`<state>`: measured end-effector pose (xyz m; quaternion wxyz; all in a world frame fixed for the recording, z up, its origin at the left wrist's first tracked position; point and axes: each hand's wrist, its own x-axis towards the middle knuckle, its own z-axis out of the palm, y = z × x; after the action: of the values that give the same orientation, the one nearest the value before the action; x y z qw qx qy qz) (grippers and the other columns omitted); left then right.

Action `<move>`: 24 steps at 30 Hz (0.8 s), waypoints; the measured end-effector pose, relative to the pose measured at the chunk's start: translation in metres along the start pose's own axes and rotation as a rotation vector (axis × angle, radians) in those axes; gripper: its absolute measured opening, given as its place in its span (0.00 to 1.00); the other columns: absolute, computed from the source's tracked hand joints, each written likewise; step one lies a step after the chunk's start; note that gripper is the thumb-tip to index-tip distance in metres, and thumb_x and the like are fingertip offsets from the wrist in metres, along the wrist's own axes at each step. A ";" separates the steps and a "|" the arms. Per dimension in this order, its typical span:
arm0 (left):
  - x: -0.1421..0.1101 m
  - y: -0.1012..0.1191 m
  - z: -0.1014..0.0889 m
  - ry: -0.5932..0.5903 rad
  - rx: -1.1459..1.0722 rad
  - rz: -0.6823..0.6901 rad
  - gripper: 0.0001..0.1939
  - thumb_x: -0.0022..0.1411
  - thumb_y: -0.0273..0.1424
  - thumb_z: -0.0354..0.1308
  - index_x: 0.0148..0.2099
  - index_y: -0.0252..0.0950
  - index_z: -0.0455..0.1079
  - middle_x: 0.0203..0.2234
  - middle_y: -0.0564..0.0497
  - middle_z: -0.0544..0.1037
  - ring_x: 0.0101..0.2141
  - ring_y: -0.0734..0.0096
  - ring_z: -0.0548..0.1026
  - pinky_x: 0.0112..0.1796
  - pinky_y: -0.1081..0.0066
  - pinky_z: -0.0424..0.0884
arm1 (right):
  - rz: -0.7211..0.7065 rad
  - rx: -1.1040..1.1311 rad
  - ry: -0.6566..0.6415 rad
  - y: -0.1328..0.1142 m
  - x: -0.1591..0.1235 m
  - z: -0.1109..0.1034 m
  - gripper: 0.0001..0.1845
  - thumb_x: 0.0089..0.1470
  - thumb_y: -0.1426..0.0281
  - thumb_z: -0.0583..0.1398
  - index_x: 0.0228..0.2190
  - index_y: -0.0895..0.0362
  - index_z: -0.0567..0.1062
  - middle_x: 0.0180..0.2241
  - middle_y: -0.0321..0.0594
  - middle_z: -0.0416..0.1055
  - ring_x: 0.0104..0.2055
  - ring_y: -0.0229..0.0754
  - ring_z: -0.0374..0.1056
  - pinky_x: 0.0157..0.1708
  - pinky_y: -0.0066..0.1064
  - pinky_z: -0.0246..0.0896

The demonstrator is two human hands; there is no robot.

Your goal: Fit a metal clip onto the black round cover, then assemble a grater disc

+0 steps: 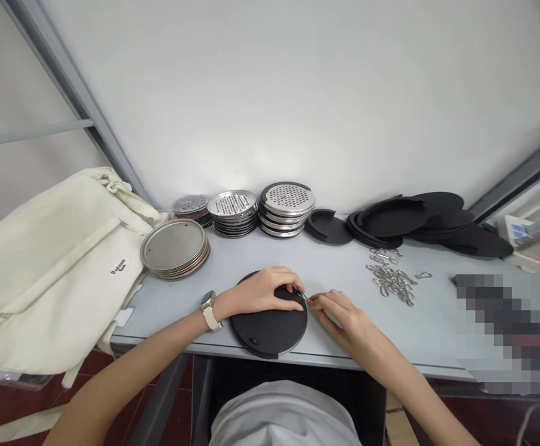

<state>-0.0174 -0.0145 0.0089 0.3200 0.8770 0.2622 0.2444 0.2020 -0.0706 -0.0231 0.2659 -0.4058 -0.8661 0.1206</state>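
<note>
A round black disc (270, 325) lies flat at the table's front edge. My left hand (265, 290), with a watch on its wrist, rests on the disc's top rim with the fingers curled down on it. My right hand (344, 316) is at the disc's right rim, thumb and forefinger pinched on a small metal clip (303, 297). The clip sits at the disc's edge between both hands' fingertips.
A heap of loose metal clips (393, 282) lies to the right. Along the wall stand stacks of perforated metal discs (286, 207), a stack of plain metal plates (174, 248) and piles of black discs (409, 220). A cream cloth bag (51, 266) lies at left.
</note>
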 end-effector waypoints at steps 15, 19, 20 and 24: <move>0.001 0.001 -0.001 -0.057 -0.113 -0.047 0.13 0.57 0.34 0.63 0.43 0.35 0.71 0.36 0.49 0.76 0.36 0.71 0.71 0.39 0.72 0.67 | 0.058 0.010 -0.076 -0.009 -0.002 -0.005 0.08 0.61 0.77 0.51 0.32 0.53 0.63 0.32 0.37 0.65 0.35 0.42 0.64 0.33 0.33 0.62; 0.001 0.001 -0.001 -0.063 -0.115 -0.037 0.13 0.57 0.34 0.62 0.43 0.34 0.71 0.36 0.49 0.76 0.36 0.72 0.71 0.40 0.73 0.67 | 0.055 -0.002 -0.069 -0.010 -0.002 -0.004 0.08 0.60 0.77 0.52 0.31 0.53 0.62 0.32 0.37 0.64 0.34 0.41 0.64 0.32 0.32 0.61; 0.000 0.001 -0.001 -0.063 -0.115 -0.034 0.13 0.57 0.34 0.62 0.43 0.34 0.71 0.36 0.49 0.76 0.36 0.72 0.71 0.40 0.73 0.67 | 0.052 -0.005 -0.065 -0.010 -0.002 -0.004 0.08 0.60 0.77 0.52 0.31 0.53 0.62 0.32 0.37 0.64 0.34 0.41 0.64 0.32 0.32 0.61; 0.000 -0.001 0.000 -0.070 -0.121 -0.019 0.13 0.58 0.34 0.62 0.44 0.34 0.70 0.37 0.49 0.76 0.36 0.72 0.71 0.40 0.72 0.67 | 0.044 -0.018 -0.059 -0.013 -0.002 -0.004 0.09 0.59 0.78 0.51 0.30 0.53 0.61 0.31 0.36 0.64 0.33 0.41 0.63 0.31 0.32 0.61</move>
<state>-0.0174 -0.0138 0.0086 0.3836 0.8616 0.2440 0.2260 0.1971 -0.0809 -0.0149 0.2336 -0.4232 -0.8656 0.1304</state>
